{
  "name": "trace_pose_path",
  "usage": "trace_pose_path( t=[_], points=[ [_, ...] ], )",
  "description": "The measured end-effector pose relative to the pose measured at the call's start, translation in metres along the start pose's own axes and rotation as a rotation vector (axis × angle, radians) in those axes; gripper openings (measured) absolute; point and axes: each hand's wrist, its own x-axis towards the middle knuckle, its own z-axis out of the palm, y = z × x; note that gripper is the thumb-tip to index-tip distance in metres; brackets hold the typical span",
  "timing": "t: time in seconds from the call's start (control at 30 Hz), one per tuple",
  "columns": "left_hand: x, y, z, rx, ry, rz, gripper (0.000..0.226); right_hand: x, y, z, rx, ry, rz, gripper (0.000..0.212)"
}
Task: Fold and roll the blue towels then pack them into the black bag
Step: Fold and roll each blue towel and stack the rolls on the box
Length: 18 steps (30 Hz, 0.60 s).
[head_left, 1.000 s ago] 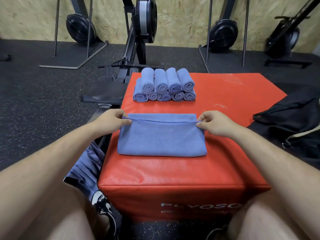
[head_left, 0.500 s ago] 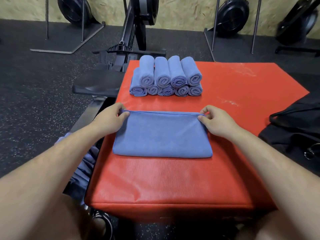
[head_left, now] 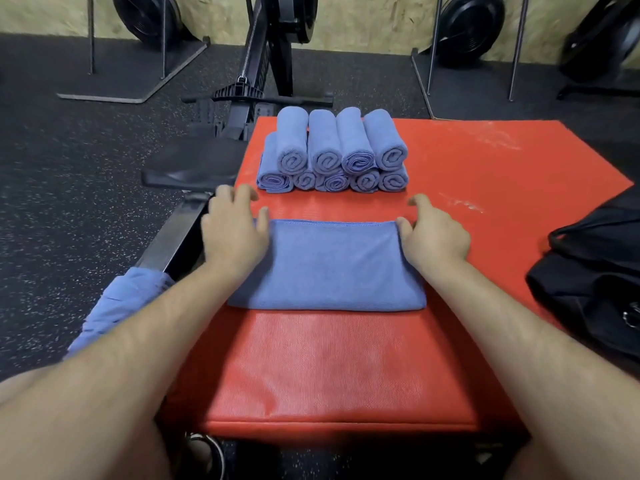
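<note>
Blue towel, between left hand, right hand

Blue folded towel, blue rolled towels, red box, seemingly fine-ribbed, black bag, pale-speckled dark floor

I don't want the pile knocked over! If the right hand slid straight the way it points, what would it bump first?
The right hand would probably meet the rolled towels at their right end; only bare red box lies between.
</note>
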Motion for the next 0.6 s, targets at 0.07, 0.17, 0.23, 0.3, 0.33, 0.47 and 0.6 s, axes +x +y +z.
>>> trace_pose_path(
  t=[0.07, 0.17, 0.23, 0.3, 0.33, 0.47, 0.6],
  points=[
    [-0.012, 0.023, 0.002, -0.088, -0.044, 0.178, 0.021, -0.01, -0.014, -0.003, -0.104, 0.122, -0.121, 0.039],
    [-0.032, 0.044, 0.018, -0.13, -0.308, 0.321, 0.044, -0.033, -0.042, 0.007, -0.003, 0.067, -0.403, 0.046],
    [-0.039, 0.047, 0.031, -0.053, -0.475, 0.305, 0.051, -0.048, -0.058, 0.02, 0.037, -0.12, -0.466, 0.052],
    [-0.039, 0.046, 0.036, -0.008, -0.552, 0.282, 0.052, -0.056, -0.066, 0.033, 0.025, -0.263, -0.451, 0.055],
    [-0.039, 0.046, 0.037, 0.003, -0.562, 0.279, 0.052, -0.058, -0.065, 0.039, 0.022, -0.294, -0.44, 0.055],
    [-0.041, 0.039, 0.037, 0.023, -0.547, 0.249, 0.054, -0.053, -0.05, 0.044, -0.016, -0.31, -0.387, 0.058],
    [-0.028, 0.012, 0.03, 0.042, -0.529, 0.147, 0.061, -0.042, -0.028, 0.037, -0.076, -0.314, -0.28, 0.065]
  ],
)
